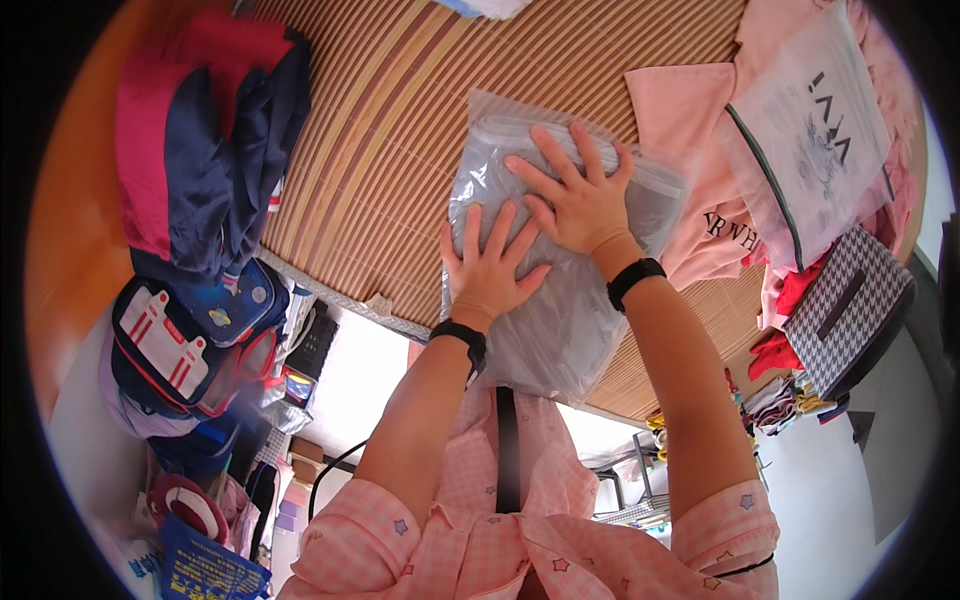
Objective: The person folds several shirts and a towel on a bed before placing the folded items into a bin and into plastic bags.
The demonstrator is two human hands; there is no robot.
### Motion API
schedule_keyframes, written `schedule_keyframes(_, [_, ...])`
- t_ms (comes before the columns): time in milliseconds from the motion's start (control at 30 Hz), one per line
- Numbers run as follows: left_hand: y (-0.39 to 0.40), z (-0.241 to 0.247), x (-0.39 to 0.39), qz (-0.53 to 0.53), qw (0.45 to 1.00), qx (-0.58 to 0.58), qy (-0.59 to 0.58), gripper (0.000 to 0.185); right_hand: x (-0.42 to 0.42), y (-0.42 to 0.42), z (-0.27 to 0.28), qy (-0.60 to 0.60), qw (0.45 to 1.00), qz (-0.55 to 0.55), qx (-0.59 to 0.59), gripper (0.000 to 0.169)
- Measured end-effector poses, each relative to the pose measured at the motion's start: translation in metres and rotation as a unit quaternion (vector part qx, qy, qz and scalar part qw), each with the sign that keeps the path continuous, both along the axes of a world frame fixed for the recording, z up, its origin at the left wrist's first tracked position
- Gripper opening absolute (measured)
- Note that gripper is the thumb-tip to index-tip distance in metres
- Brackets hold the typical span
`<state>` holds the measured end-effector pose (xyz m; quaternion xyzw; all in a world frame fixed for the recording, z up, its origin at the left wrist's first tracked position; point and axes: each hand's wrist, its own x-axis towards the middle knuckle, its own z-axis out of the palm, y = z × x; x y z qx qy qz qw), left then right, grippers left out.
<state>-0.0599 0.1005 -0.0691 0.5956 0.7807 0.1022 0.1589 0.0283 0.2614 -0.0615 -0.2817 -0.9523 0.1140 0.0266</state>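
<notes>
Before me, a translucent plastic zip bag (555, 330) lies on a striped bamboo mat (375, 150), with something grey folded inside it. Fingers spread, my left hand (491, 259) rests flat on the middle of the bag. My right hand (581, 187) presses on the bag's upper part, its fingertips reaching towards the zip strip. Neither hand grips anything. The lower end of the bag hangs over the mat's near edge, close to my body. What exactly the grey contents are, I cannot tell through the plastic.
Pink garments (682, 105) lie to the right beneath another frosted zip bag (810, 142). A houndstooth storage box (847, 307) sits at the right edge. On the left are a navy and red garment (210, 150) and a school backpack (165, 345).
</notes>
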Motion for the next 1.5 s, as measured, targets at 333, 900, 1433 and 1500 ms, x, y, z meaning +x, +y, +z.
schedule_keyframes(333, [0.001, 0.005, 0.0, -0.015, 1.0, -0.014, 0.021, 0.064, -0.001, -0.002, -0.002, 0.008, 0.999, -0.028, -0.045, 0.049])
schedule_keyframes(900, [-0.027, 0.043, -0.038, 0.19, 0.91, 0.027, -0.369, 0.058, 0.147, -0.149, 0.066, 0.076, 0.749, -0.548, -0.364, 0.043])
schedule_keyframes(1433, [-0.024, 0.184, -0.025, 0.182, 0.804, -0.175, -0.538, 0.059, 0.201, -0.172, 0.195, 0.374, 0.678, -0.49, -0.4, 0.019])
schedule_keyframes(1500, [-0.006, 0.223, 0.007, 0.114, 0.841, -0.143, -0.509, 0.058, 0.23, -0.177, 0.228, 0.404, 0.673, -0.49, -0.379, 0.019])
